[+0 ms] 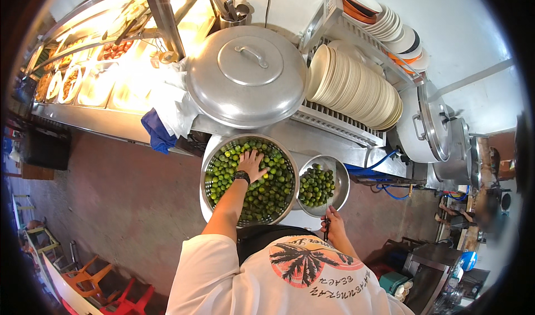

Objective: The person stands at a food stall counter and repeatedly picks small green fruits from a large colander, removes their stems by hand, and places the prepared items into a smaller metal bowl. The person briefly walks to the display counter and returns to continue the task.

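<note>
My left hand rests among small green citrus fruits in a large perforated steel colander, its fingers spread over them, a black band on the wrist. My right hand grips the black handle of a knife, its blade pointing up beside the rim of a smaller steel bowl, which holds more of the green fruits. Both vessels stand on a pale board, the bowl to the right of the colander.
A big lidded pot stands behind the colander. Plates fill a metal rack at right, near tall steel pots. A lit food display, white and blue cloths are at left. Plastic chairs stand lower left.
</note>
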